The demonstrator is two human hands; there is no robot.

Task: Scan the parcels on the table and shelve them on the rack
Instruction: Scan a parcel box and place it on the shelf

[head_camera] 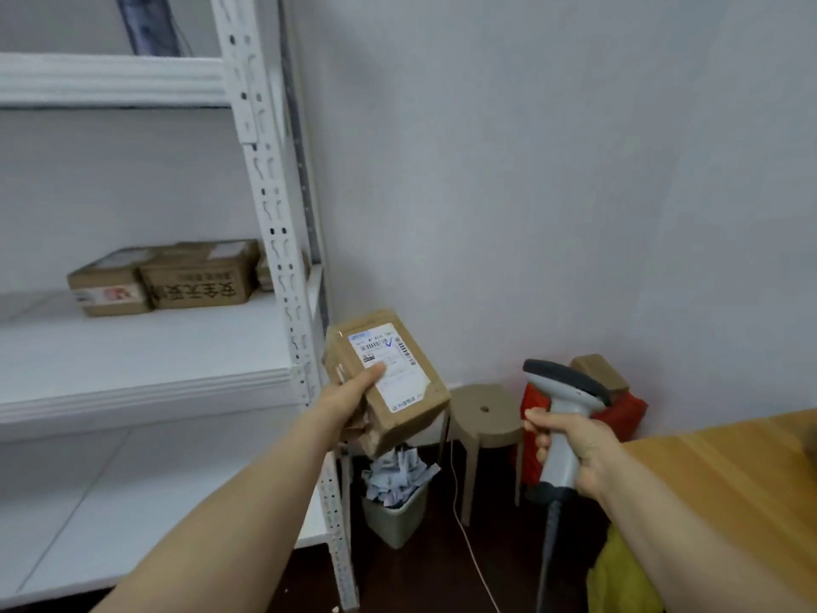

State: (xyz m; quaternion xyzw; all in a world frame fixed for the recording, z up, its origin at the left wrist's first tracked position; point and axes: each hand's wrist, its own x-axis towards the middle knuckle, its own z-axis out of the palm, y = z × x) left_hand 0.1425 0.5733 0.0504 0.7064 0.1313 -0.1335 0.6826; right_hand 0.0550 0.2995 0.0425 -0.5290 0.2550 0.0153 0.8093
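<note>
Parcel point(389, 382) in left hand point(349, 398)

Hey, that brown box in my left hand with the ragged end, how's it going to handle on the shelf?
Probably light: the left hand holds the parcel alone, tilted. Likely stiff, its faces look flat, though the torn lower end may crush. Flat sides should sit steady on the shelf, not roll.
</note>
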